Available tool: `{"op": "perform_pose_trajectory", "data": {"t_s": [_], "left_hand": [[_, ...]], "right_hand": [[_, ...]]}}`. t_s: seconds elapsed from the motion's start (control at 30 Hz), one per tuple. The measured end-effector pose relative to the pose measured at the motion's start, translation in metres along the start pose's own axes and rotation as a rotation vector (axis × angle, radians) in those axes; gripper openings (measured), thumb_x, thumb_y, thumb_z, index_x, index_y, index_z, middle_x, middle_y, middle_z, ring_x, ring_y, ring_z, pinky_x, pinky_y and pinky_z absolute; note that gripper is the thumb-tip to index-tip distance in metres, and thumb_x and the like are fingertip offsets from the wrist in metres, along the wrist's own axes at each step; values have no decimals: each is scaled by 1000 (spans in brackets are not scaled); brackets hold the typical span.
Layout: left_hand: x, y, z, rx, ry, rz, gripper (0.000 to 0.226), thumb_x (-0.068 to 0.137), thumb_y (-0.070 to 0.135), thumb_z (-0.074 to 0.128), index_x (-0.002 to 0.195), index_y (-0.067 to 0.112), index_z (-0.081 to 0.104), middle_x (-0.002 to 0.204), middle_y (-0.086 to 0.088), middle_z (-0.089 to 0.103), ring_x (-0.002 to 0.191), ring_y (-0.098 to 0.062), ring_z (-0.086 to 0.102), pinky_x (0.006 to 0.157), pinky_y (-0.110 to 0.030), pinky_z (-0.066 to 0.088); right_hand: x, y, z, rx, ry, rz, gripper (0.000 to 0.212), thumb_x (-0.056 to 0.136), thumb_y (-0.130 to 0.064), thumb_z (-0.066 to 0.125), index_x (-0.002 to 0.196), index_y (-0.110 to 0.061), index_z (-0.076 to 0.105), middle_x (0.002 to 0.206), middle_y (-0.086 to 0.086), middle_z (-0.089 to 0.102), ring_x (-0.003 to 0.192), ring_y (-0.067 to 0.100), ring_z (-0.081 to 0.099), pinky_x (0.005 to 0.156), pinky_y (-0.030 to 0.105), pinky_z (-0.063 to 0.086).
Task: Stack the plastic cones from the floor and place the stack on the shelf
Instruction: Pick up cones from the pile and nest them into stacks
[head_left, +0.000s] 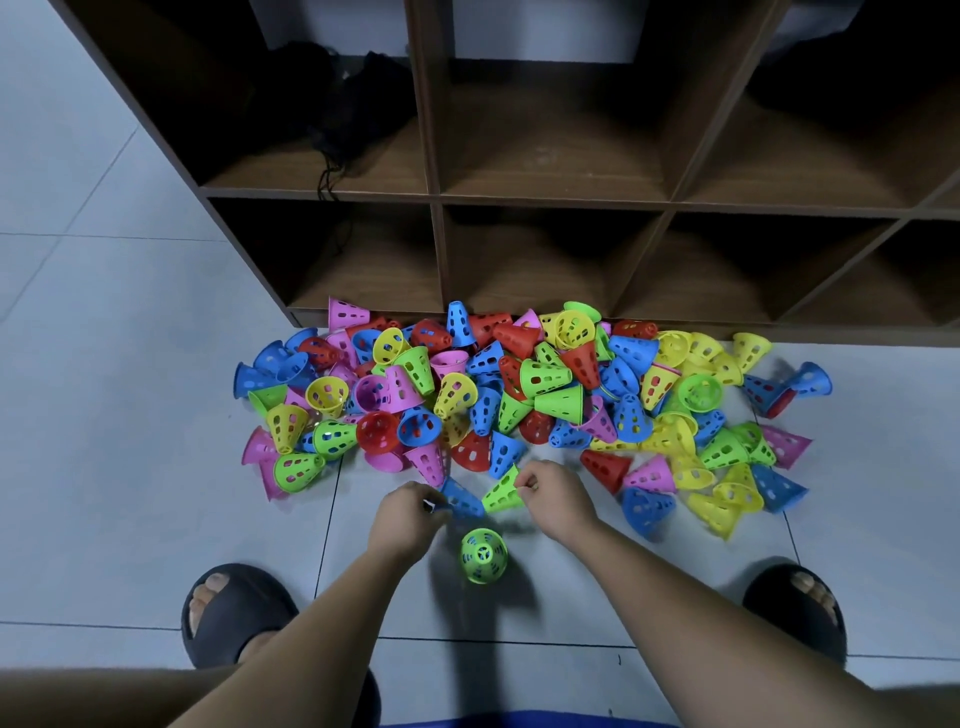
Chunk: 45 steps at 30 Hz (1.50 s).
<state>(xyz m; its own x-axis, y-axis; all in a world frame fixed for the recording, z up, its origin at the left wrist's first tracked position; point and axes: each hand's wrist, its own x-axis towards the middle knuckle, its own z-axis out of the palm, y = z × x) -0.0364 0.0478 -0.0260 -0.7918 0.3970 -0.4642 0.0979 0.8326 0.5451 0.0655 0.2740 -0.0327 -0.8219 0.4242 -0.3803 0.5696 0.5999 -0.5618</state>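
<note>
Cone heap (545, 379) against shelf (545, 200) foot, floor (130, 415) around

Perforated cones (519, 395) in blue, red, yellow, green and pink lie tumbled in a pile against the foot of the brown shelf (436, 200). The left hand (408, 519) grips a blue cone (464, 500) and the right hand (558, 501) pinches a green cone (501, 492). A second green cone (484, 556) stands upright, apart.

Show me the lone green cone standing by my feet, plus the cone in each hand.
Standing green cone (483, 555), head view: its spoked top.
Blue cone (464, 501), head view: its side wall.
Tilted green cone (501, 492), head view: its holed side wall.
</note>
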Motion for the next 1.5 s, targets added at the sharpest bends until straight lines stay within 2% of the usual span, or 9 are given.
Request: {"op": "perform_pose_trajectory", "data": {"t_s": [0.1,0.2,0.3,0.5,0.77,0.93,1.07,1.3,1.5], "left_hand": [[-10,6,-8,-119,82,-62,4,89,22,77,87,24,80,79,11,73,75,-10,66,59,-19,43],[-18,11,-15,-271,137,-123,11,88,15,75,81,23,78,81,9,75,77,-10,68,63,-24,48],[-26,13,-20,-453,172,-175,15,90,9,73,85,23,75,92,6,77,88,-17,71,78,-34,58],[-38,16,-26,-687,216,-223,15,94,9,70,99,22,73,93,-4,78,78,-25,69,64,-35,53],[-59,28,-17,-758,16,-182,12,99,1,66,98,8,75,88,-9,81,79,-20,73,70,-31,50],[-67,29,-10,-571,-93,-100,19,98,-2,62,93,10,76,83,-3,78,76,-17,71,58,-16,48],[-69,22,-1,-398,-92,-86,21,93,2,66,87,19,78,82,1,79,78,-18,73,71,-29,58],[-65,14,8,-231,-87,-88,16,88,7,70,85,22,74,79,1,77,80,-18,75,75,-34,62],[-56,6,16,-193,-94,-84,11,85,12,74,91,20,76,77,2,77,78,-16,72,61,-23,50]], "right_hand": [[-8,-3,-5,131,35,23,12,96,-9,68,96,-21,68,91,-6,72,87,15,69,80,37,60],[-16,-11,-12,286,97,99,12,98,-11,67,98,-21,61,89,-4,69,84,18,70,76,41,63],[-26,-17,-21,490,115,193,8,100,-11,64,104,-17,60,104,4,69,81,20,72,60,27,58],[-45,-23,-39,891,148,423,12,105,-7,56,111,-14,65,109,8,70,71,17,69,59,28,51],[-66,-34,-53,1267,-173,466,21,104,-1,55,121,-7,66,88,6,74,68,14,58,59,24,46],[-75,-32,-52,1238,-307,444,23,104,4,49,115,-10,64,88,9,69,66,15,56,59,27,44],[-81,-26,-44,989,-378,400,16,102,-1,56,113,-9,65,86,10,67,63,15,56,56,26,41],[-78,-21,-19,640,-237,362,12,103,-7,57,105,-8,69,87,12,67,63,18,57,50,27,46],[-73,-21,-4,563,-254,343,7,98,-3,63,103,0,66,78,13,62,62,20,56,49,27,43]]}}
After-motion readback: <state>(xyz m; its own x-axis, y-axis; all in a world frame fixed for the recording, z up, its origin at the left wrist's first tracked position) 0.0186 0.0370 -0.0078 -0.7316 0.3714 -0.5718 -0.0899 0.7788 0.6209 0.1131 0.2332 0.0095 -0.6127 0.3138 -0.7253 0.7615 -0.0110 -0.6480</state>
